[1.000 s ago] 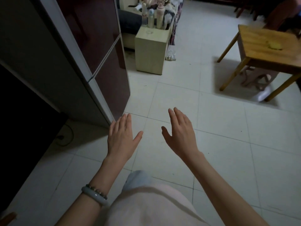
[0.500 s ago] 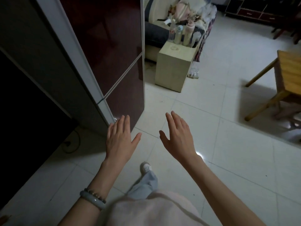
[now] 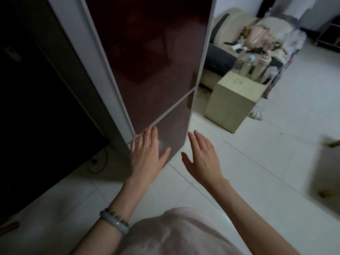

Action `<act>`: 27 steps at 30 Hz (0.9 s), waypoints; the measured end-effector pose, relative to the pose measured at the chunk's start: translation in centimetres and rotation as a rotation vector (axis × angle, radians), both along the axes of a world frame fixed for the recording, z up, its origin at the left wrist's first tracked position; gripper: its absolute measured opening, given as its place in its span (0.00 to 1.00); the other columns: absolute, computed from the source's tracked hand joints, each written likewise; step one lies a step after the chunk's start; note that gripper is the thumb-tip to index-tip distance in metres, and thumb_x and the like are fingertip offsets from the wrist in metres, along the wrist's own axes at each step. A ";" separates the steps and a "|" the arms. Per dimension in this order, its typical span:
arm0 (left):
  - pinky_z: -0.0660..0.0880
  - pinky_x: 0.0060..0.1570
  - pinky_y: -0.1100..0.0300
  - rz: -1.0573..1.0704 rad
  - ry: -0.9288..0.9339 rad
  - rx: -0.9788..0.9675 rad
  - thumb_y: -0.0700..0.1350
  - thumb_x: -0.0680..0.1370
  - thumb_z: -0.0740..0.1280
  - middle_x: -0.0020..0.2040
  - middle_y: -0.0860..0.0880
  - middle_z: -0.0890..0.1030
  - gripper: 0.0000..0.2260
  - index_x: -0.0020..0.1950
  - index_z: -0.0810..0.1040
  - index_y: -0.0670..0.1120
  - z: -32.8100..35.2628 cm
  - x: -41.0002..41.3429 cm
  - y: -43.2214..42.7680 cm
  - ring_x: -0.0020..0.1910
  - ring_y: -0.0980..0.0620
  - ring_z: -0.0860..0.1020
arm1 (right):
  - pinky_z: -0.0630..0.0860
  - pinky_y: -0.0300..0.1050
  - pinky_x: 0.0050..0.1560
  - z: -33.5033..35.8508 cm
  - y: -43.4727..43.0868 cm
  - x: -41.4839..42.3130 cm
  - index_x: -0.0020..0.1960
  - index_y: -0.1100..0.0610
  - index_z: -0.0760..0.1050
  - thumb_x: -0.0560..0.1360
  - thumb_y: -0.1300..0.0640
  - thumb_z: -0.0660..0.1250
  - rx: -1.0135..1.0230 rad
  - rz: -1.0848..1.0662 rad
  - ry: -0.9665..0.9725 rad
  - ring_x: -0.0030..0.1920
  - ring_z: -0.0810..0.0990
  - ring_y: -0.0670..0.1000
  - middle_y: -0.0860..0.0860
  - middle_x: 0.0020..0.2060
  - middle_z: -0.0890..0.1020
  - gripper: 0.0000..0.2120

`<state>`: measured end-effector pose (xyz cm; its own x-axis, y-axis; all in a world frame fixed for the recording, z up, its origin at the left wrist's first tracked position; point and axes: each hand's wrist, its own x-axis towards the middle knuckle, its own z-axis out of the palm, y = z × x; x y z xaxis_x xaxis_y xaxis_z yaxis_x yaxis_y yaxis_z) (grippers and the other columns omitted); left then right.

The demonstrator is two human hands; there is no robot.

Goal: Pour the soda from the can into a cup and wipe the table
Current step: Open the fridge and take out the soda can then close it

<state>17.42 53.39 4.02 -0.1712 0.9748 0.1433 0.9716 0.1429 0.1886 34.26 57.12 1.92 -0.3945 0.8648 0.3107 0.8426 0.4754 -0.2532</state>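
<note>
My left hand (image 3: 146,155) is stretched out flat with fingers apart, in front of the lower door of a tall dark red fridge (image 3: 156,57); a grey bracelet sits on that wrist. My right hand (image 3: 201,156) is also spread and holds nothing, just right of the fridge's corner over the white floor tiles. No soda can, cup or cloth shows in this view. Only a wooden leg (image 3: 334,143) of the table shows at the right edge.
A pale cube side table (image 3: 233,100) with several bottles (image 3: 248,63) stands past the fridge, in front of a cluttered sofa (image 3: 230,41). A dark opening and a cable (image 3: 97,161) lie to the left. White tiled floor (image 3: 257,172) spreads to the right.
The view has swung left and closer to the fridge, which now fills the upper middle. The wooden table has slid almost out of view on the right. Both hands stay spread.
</note>
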 end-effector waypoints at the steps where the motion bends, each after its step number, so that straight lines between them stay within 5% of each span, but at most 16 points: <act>1: 0.58 0.70 0.47 0.031 0.001 0.019 0.60 0.76 0.60 0.73 0.41 0.65 0.33 0.74 0.60 0.41 0.1 -0.2 0.2 0.71 0.42 0.65 | 0.72 0.57 0.62 0.2 0.7 -0.3 0.67 0.65 0.68 0.70 0.51 0.71 0.010 0.033 -0.004 0.63 0.74 0.62 0.63 0.63 0.74 0.31; 11: 0.65 0.67 0.45 0.416 0.040 0.116 0.63 0.75 0.53 0.68 0.40 0.72 0.34 0.70 0.66 0.39 2.0 -2.4 1.0 0.66 0.41 0.72 | 0.72 0.57 0.63 2.2 7.9 -5.2 0.67 0.66 0.69 0.68 0.53 0.74 0.100 0.402 0.020 0.64 0.74 0.62 0.63 0.63 0.74 0.32; 17: 0.58 0.72 0.48 0.610 -0.047 0.211 0.62 0.76 0.59 0.74 0.43 0.64 0.35 0.75 0.57 0.41 4.1 -4.1 1.4 0.72 0.45 0.63 | 0.69 0.59 0.65 6.7 12.8 -8.8 0.68 0.65 0.67 0.67 0.55 0.72 0.203 0.671 0.051 0.66 0.70 0.64 0.64 0.67 0.70 0.33; 20: 0.57 0.72 0.53 0.662 -0.273 0.313 0.60 0.76 0.63 0.75 0.46 0.60 0.36 0.76 0.54 0.44 5.5 -5.4 1.8 0.74 0.48 0.59 | 0.69 0.59 0.65 10.2 14.7 -11.2 0.68 0.66 0.67 0.71 0.55 0.62 0.330 0.762 0.115 0.67 0.69 0.64 0.66 0.67 0.69 0.28; 23: 0.58 0.67 0.60 0.698 -0.669 0.453 0.57 0.75 0.66 0.76 0.50 0.59 0.34 0.76 0.54 0.49 7.3 -6.6 2.4 0.73 0.52 0.59 | 0.66 0.59 0.68 12.8 15.9 -13.4 0.69 0.66 0.66 0.72 0.58 0.63 0.443 0.833 0.193 0.69 0.65 0.64 0.66 0.69 0.66 0.27; 27: 0.59 0.67 0.60 0.666 -0.694 0.544 0.55 0.76 0.66 0.75 0.51 0.60 0.32 0.75 0.56 0.50 9.2 -8.4 3.9 0.73 0.54 0.60 | 0.62 0.59 0.70 14.3 16.6 -15.7 0.71 0.64 0.64 0.74 0.57 0.62 0.533 0.881 0.197 0.72 0.61 0.64 0.66 0.71 0.63 0.27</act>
